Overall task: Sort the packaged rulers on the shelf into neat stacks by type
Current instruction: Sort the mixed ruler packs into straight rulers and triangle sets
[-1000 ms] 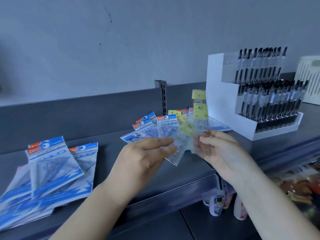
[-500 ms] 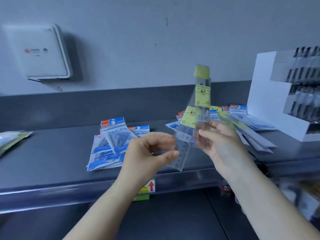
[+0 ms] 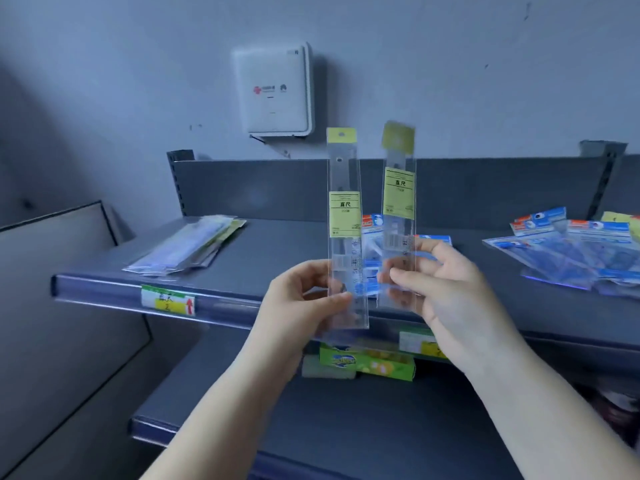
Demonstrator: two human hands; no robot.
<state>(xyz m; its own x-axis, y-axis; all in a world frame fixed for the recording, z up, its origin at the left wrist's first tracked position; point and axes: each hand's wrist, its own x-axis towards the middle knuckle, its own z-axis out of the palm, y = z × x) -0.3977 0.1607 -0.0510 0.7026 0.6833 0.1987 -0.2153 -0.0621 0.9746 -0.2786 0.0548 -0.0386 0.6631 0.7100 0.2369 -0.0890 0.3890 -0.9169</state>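
Observation:
My left hand (image 3: 304, 299) pinches the lower part of a clear straight ruler in a yellow-labelled sleeve (image 3: 344, 216), held upright. My right hand (image 3: 446, 289) pinches a second yellow-labelled straight ruler (image 3: 399, 192), also upright, a little to the right of the first. Both hands hover in front of the grey shelf (image 3: 277, 251). On the shelf's left lies a stack of yellow-labelled rulers (image 3: 188, 247). Blue-packaged rulers (image 3: 581, 251) are spread on the right, and a few more blue packs (image 3: 372, 226) lie behind the held rulers.
A white box (image 3: 275, 91) hangs on the wall above the shelf. A price tag (image 3: 168, 301) sits on the shelf's front rail. Below, a lower shelf (image 3: 346, 427) carries a green box (image 3: 367, 363). A grey panel (image 3: 52, 289) stands at the left.
The view has swung left, so the pen display left the frame and the left stack came in. The two rulers, overlapped before, are now apart, one upright in each hand.

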